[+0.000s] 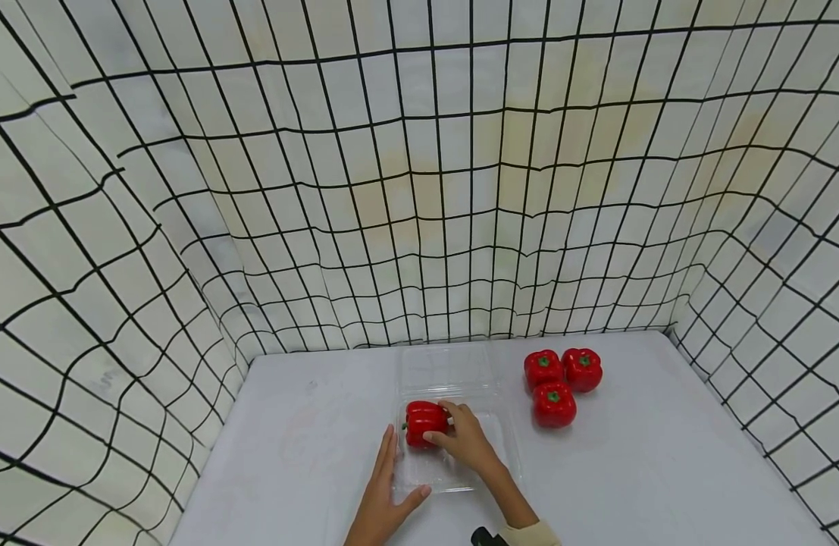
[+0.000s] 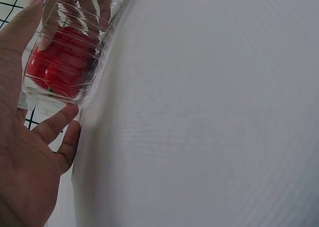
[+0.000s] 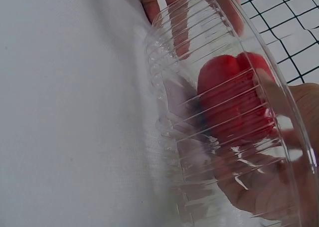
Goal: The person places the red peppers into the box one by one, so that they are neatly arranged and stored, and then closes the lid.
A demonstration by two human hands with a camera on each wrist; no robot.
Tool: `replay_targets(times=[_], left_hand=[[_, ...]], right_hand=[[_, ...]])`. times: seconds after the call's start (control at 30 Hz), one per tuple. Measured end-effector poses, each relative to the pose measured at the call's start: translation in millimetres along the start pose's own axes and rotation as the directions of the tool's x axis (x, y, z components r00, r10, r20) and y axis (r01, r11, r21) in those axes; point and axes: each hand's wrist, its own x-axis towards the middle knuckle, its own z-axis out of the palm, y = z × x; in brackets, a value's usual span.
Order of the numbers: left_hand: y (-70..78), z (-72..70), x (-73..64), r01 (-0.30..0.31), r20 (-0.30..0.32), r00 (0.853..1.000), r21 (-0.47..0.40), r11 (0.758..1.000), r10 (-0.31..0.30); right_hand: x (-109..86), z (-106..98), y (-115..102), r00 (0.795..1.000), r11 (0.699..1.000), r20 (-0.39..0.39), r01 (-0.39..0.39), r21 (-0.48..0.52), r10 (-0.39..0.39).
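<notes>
Gripping a glossy red bell pepper (image 1: 424,423) inside a clear ribbed plastic box (image 1: 446,476), the right hand (image 1: 468,440) bends fingers and thumb around it. The left hand (image 1: 383,500), fingers straight and thumb spread, lies along the box's left edge. Three more red bell peppers (image 1: 554,406) sit right of the box on the white table (image 1: 289,455).

Peppers (image 1: 554,411): all four plain red, stems (image 1: 553,396) green. Box (image 1: 446,478): clear, parallel ribbed lines. Table (image 1: 289,440): white. Net (image 1: 471,114): black grid. Wall (image 1: 453,87): off-white, faint yellow and orange patches. Sleeve (image 1: 531,534): pale cream.
</notes>
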Motion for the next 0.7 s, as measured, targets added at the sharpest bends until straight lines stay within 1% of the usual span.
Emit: replay_targets(times=[0.23, 0.47, 0.7], left_hand=[[-0.7, 0.0, 1.1, 0.019, 0.001, 1.0, -0.007, 1.0, -0.019], [-1.0, -0.9, 2.5, 0.021, 0.003, 1.0, -0.008, 1.0, -0.021], [-3.3, 0.1, 2.2, 0.043, 0.024, 0.999, -0.027, 0.999, -0.042]], right_hand=[[-0.2, -0.2, 0.5, 1.0, 1.0, -0.007, 0.008, 0.022, -0.008], [1.4, 0.2, 0.4, 1.0, 0.998, -0.019, 0.003, 0.067, -0.002], [3.4, 5.0, 4.6, 0.998, 0.999, -0.062, -0.002, 0.046, 0.005]])
